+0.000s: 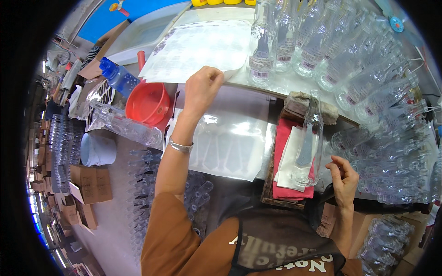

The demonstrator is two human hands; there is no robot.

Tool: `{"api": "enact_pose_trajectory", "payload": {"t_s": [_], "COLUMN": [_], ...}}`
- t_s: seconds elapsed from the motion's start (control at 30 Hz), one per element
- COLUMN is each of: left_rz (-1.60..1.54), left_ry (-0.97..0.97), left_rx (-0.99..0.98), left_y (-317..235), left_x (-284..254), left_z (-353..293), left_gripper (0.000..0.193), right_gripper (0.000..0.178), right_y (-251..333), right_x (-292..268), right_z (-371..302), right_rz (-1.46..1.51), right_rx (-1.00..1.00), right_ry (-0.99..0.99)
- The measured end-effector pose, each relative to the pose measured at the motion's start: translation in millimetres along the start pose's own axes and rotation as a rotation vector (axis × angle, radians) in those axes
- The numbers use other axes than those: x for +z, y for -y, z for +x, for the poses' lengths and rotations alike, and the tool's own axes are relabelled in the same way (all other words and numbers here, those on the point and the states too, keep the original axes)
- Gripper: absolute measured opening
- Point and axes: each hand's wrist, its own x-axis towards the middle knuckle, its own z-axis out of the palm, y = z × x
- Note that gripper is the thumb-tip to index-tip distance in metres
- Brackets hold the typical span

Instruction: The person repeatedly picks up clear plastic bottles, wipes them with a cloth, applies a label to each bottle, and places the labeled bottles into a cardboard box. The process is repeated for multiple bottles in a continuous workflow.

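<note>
My left hand [203,92] reaches up over the bench, its fingers pinched at the near edge of a printed sheet [198,50]; that edge curls up beside the fingertips. My right hand [344,180] hangs just right of a clear glass bottle [307,142], loosely bent with thumb and fingers apart, holding nothing I can see. The bottle lies on its side with a grey tie-shaped decal on it, over white cloth [283,168] and red cloth [282,131] in a wooden cradle. Its neck rests on a cloth-wrapped block [298,102]. Left of the cradle lies a translucent sheet [230,142] bearing grey tie-shaped prints.
Many upright labelled bottles [260,50] crowd the bench's back and right. A red basin [147,103], a blue-capped bottle [119,78] and a lying glass bottle [126,126] are at left. On the floor stand a pale bucket [98,149], cartons [92,184] and more bottles.
</note>
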Motion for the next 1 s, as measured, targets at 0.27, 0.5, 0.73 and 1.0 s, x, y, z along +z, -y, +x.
{"api": "enact_pose_trajectory", "payload": {"t_s": [0.27, 0.5, 0.73, 1.0], "left_rz": [-0.716, -1.158, -1.173, 0.17], "left_ry": [-0.094, -0.424, -0.886, -0.44], "left_rx": [-0.565, -0.612, -0.47, 0.025], "left_y": [35.3, 60.5, 119.2, 66.7], "left_x": [-7.1, -4.3, -53.8, -40.4], "left_z": [18.7, 22.1, 30.0, 62.5], "left_gripper": [0.018, 0.019, 0.021, 0.05], "right_gripper": [0.023, 0.021, 0.021, 0.02], "right_y": [31.1, 35.1, 31.4, 27.6], "right_x": [-7.1, 4.4, -7.9, -0.5], "right_z": [9.1, 5.9, 3.8, 7.9], "right_rz": [-0.055, -0.077, -0.107, -0.154], "right_rx": [-0.009, -0.092, -0.01, -0.115], "right_ry": [0.001, -0.066, -0.037, -0.096]}}
